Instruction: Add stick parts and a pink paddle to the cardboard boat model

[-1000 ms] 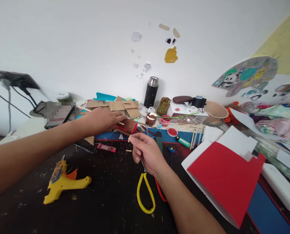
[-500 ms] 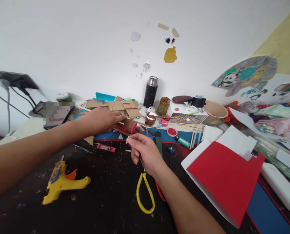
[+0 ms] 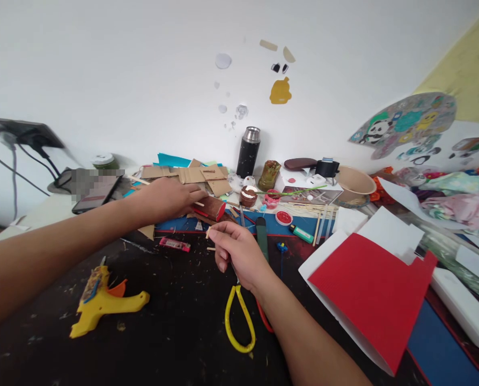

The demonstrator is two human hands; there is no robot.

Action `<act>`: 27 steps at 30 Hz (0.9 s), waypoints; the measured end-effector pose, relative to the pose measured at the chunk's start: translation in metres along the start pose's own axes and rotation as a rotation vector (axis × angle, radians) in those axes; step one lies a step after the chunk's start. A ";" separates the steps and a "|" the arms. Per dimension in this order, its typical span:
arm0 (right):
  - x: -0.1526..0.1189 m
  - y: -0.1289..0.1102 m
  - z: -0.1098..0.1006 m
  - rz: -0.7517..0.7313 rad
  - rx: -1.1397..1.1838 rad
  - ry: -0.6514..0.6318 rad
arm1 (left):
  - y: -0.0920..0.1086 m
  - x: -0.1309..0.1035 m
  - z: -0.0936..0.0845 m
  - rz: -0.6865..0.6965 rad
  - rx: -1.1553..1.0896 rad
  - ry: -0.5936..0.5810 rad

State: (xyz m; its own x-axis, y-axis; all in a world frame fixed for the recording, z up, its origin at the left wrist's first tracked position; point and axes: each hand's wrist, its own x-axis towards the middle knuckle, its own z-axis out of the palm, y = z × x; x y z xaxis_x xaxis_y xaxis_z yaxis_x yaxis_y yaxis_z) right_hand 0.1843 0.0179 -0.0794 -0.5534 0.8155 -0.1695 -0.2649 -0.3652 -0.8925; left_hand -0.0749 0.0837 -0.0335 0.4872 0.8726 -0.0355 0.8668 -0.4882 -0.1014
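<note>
The right hand's [image 3: 243, 254] grip is closed on one small wooden piece [image 3: 208, 233], pinched between thumb and index finger above the dark surface [image 3: 162, 332]; the left hand [image 3: 162, 198] lies over one brown roll [image 3: 214, 207] with a red end, and since its thumb is hidden I cannot tell whether that grip is clamped or merely resting. One pale stick [image 3: 199, 203] shows beside the left fingertips, against the roll. One short stick [image 3: 211, 249] lies on the surface, just left of the right hand's curled fingers. Below the right hand are one yellow loop handle [image 3: 241, 349] and one red handle [image 3: 263, 315], the latter partly covered by the wrist. To the left lie one pink packet [image 3: 175, 244] and, nearer, one yellow glue gun [image 3: 112, 305] on its side. To the right come one small blue piece [image 3: 281, 247], one green tube [image 3: 302, 234], one round pot of red [image 3: 283, 217] and one large red sheet [image 3: 371, 289]. At the back stands one black flask [image 3: 248, 155], near cardboard pieces [image 3: 191, 174] overlapping too much to count
</note>
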 end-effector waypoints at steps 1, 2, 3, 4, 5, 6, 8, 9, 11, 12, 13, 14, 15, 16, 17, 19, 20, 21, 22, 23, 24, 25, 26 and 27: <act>0.000 0.000 0.000 0.002 -0.001 0.002 | -0.001 0.000 0.002 0.000 0.000 -0.002; 0.000 0.000 0.000 0.004 -0.004 0.003 | -0.002 0.000 0.003 0.001 0.010 -0.012; 0.000 0.000 0.000 0.006 -0.007 0.004 | -0.002 0.001 0.004 0.003 0.024 -0.024; 0.000 0.000 0.001 0.008 -0.011 0.004 | -0.002 0.001 0.005 0.000 0.037 -0.027; 0.000 0.000 0.001 0.009 -0.016 0.004 | -0.001 0.001 0.005 -0.001 0.049 -0.028; 0.000 0.000 0.001 0.009 -0.019 0.002 | -0.001 0.001 0.004 -0.002 0.058 -0.030; 0.000 0.000 0.001 0.009 -0.024 0.000 | 0.001 0.001 0.001 -0.004 0.066 -0.035; 0.000 0.000 0.001 0.010 -0.025 0.000 | 0.001 0.001 0.000 -0.006 0.067 -0.042; 0.000 0.000 0.001 0.010 -0.028 -0.001 | 0.003 0.001 -0.003 -0.010 0.067 -0.059; 0.000 0.000 0.001 0.012 -0.030 -0.003 | 0.003 0.000 -0.005 -0.012 0.066 -0.068; 0.000 0.000 0.001 0.013 -0.034 -0.005 | 0.004 0.000 -0.007 -0.015 0.065 -0.075; 0.000 0.000 0.001 0.014 -0.037 -0.007 | 0.005 -0.001 -0.009 -0.020 0.064 -0.077; 0.000 0.000 0.001 0.015 -0.041 -0.007 | 0.005 -0.002 -0.011 -0.027 0.065 -0.072; -0.001 0.000 0.001 0.016 -0.043 -0.007 | 0.005 -0.003 -0.014 -0.037 0.069 -0.064; -0.001 0.000 0.001 0.017 -0.042 -0.006 | 0.003 -0.005 -0.016 -0.053 0.076 -0.050; -0.001 -0.001 0.001 0.018 -0.036 -0.005 | -0.002 -0.010 -0.021 -0.101 0.082 -0.008; -0.001 -0.001 0.001 0.017 -0.032 -0.005 | -0.006 -0.013 -0.024 -0.132 0.076 0.018; -0.001 -0.001 0.001 0.016 -0.029 -0.004 | -0.011 -0.017 -0.025 -0.164 0.060 0.045; -0.001 -0.002 0.001 0.015 -0.027 -0.003 | -0.017 -0.021 -0.026 -0.196 0.042 0.075; -0.001 -0.002 0.001 0.016 -0.027 -0.001 | -0.023 -0.025 -0.025 -0.223 0.022 0.103; -0.001 -0.002 0.001 0.018 -0.028 0.000 | -0.029 -0.029 -0.023 -0.248 0.001 0.124; -0.001 -0.002 0.001 0.021 -0.028 0.002 | -0.036 -0.033 -0.021 -0.274 -0.024 0.136; -0.001 -0.001 0.001 0.024 -0.029 0.003 | -0.041 -0.037 -0.017 -0.305 -0.054 0.140; -0.001 -0.001 0.001 0.025 -0.030 0.004 | -0.046 -0.041 -0.013 -0.332 -0.095 0.134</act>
State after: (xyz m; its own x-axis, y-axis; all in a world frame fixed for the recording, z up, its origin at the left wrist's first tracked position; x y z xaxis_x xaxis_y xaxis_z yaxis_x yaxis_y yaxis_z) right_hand 0.1845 0.0170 -0.0777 -0.5560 0.8082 -0.1940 -0.2272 -0.3723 -0.8999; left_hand -0.1334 0.0702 -0.0140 0.1822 0.9765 0.1147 0.9828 -0.1843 0.0078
